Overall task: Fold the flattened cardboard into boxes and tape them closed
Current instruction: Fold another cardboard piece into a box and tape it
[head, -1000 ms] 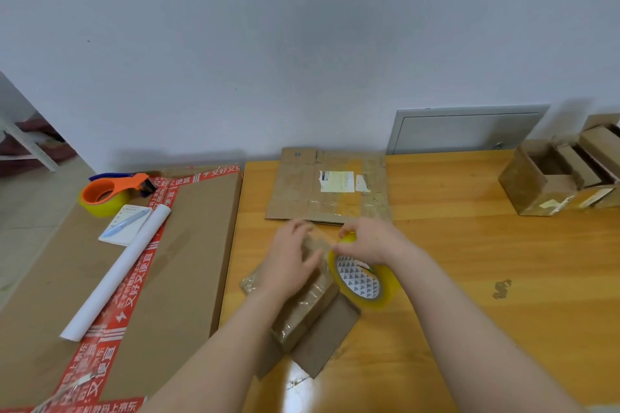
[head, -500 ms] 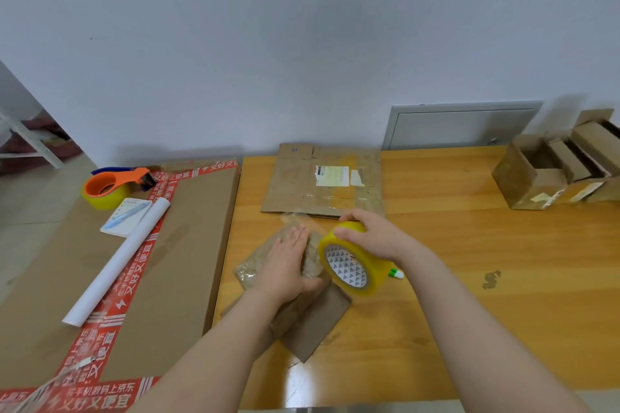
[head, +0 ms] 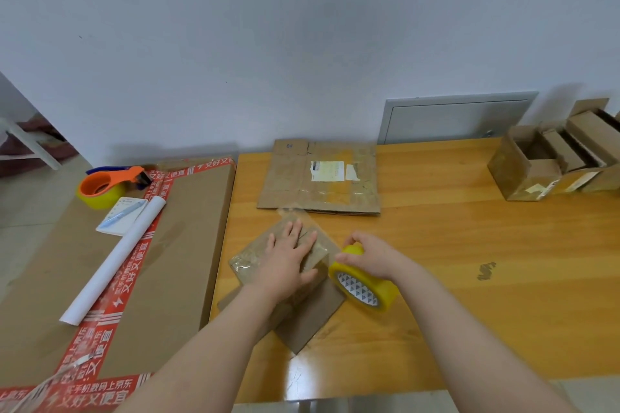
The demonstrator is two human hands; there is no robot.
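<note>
Left hand (head: pixel 288 261) lies flat with straight fingers on the small cardboard box (head: pixel 285 282) on the wooden tabletop (head: pixel 469 261); right hand (head: pixel 369 256) grips the yellow tape roll (head: pixel 364 288) just beside it.

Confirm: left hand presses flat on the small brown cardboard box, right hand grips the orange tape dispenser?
No. The head view shows the right hand gripping the yellow tape roll; the orange tape dispenser lies untouched, far left. The rest holds.

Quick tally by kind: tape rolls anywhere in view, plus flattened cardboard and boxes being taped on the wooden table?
Tape rolls: 2, the yellow tape roll and the tape in the orange dispenser
Flattened cardboard: 1
Box being taped: 1
Total: 4
</note>
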